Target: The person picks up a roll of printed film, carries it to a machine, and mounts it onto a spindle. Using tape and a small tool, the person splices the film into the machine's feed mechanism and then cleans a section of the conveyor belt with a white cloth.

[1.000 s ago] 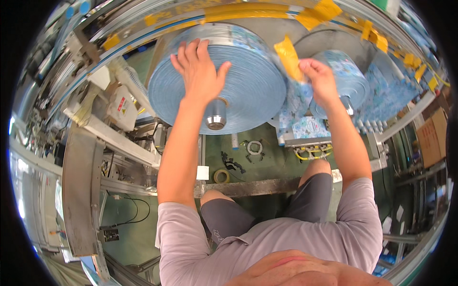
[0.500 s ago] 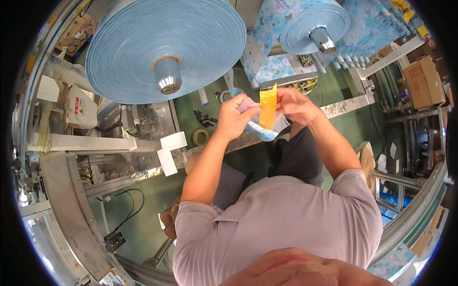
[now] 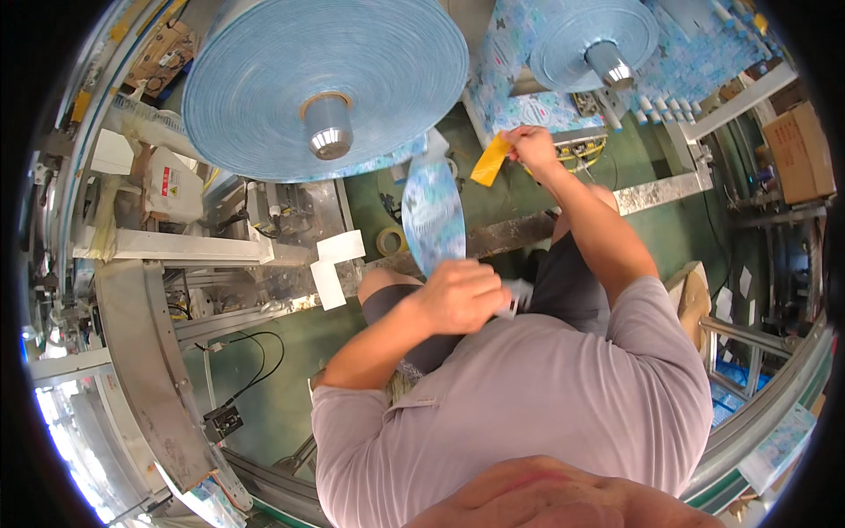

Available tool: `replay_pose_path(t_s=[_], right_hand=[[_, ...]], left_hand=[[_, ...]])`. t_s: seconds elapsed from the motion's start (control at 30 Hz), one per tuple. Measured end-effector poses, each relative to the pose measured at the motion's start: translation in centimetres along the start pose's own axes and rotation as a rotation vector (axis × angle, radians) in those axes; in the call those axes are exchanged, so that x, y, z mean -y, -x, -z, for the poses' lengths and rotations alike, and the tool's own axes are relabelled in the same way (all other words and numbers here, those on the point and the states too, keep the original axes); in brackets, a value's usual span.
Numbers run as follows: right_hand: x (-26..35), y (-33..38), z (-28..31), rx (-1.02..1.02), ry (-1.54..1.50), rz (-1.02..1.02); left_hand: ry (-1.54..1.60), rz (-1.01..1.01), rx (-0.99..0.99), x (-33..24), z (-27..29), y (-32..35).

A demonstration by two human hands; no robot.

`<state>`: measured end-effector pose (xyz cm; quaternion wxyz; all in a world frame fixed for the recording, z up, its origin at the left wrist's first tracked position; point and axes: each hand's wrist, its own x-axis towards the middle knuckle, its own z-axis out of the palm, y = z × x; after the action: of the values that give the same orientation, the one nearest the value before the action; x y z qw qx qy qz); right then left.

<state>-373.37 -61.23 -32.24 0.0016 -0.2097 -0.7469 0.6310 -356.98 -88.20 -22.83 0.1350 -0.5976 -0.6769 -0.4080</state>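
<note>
My left hand (image 3: 462,297) is closed in front of my belly, on the near end of a blue printed film (image 3: 433,216). That film hangs as a narrow, slightly blurred band coming from beneath a big blue film roll (image 3: 326,84). A crumpled whitish end (image 3: 518,297) sticks out past the fist on its right. Farther away, my right hand (image 3: 532,148) pinches a short strip of yellow tape (image 3: 489,160) at its upper end. The strip dangles apart from the film, below the smaller film roll (image 3: 591,44).
Metal shaft ends (image 3: 330,141) jut from the rolls toward me. A steel beam (image 3: 502,236) crosses at my knees. White sheets (image 3: 340,249) and a tape roll (image 3: 391,239) lie beyond my left knee. A cardboard box (image 3: 799,150) stands at the right.
My left hand has come toward my belly, stretching the film out. My right hand has moved away from me with the yellow tape, which is now apart from the film.
</note>
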Motion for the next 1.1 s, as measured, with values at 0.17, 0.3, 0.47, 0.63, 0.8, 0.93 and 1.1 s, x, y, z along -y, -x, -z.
replay_pose_path(t_s=[0.17,0.3,0.47,0.63,0.8,0.93,1.1], right_hand=[[4.3,0.5,-2.2,0.175,-0.318,0.37],[9.6,3.3,-9.8,-0.099,-0.228,0.83],[15.4,7.7,-16.3,0.303,0.261,1.143],[19.6,8.8,-11.9,0.608,0.572,1.091],[26.7,1.6,-9.8,-0.53,0.279,1.542],[26.7,0.0,-7.8,-0.47,0.29,1.549],[16.9,10.1,-3.9,0.056,0.205,1.752]], left_hand=[[0.164,0.438,0.047,0.9,-0.9,3.3],[0.186,0.603,-0.038,1.4,-2.4,4.6],[0.158,0.661,-0.071,0.4,-3.1,5.5],[0.189,0.816,-0.076,0.3,-2.7,7.0],[0.202,0.776,-0.186,0.8,-2.2,7.2],[0.328,0.734,-0.221,1.7,-0.4,6.8],[0.532,0.743,-0.523,2.9,2.9,7.3]])
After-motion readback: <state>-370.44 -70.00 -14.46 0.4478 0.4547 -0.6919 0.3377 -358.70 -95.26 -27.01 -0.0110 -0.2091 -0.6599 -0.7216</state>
